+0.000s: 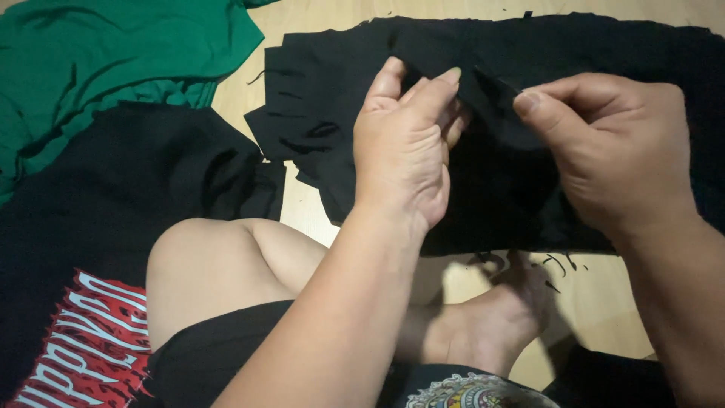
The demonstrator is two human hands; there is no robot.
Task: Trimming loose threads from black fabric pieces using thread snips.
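A black piece of fabric (498, 181) with fringe strips cut along its left edge lies spread on the pale wooden floor (302, 211). My left hand (404, 147) pinches a fold of this fabric near its upper middle. My right hand (612, 147) grips the same fabric just to the right, thumb and fingers pressed on a raised ridge between the two hands. Loose black threads lie below the fabric's lower edge.
A green garment (113, 53) lies at the upper left. A black shirt with a red and white print (91, 332) covers the lower left. My bent bare knee (211, 272) and foot (491, 317) rest on the floor below the fabric.
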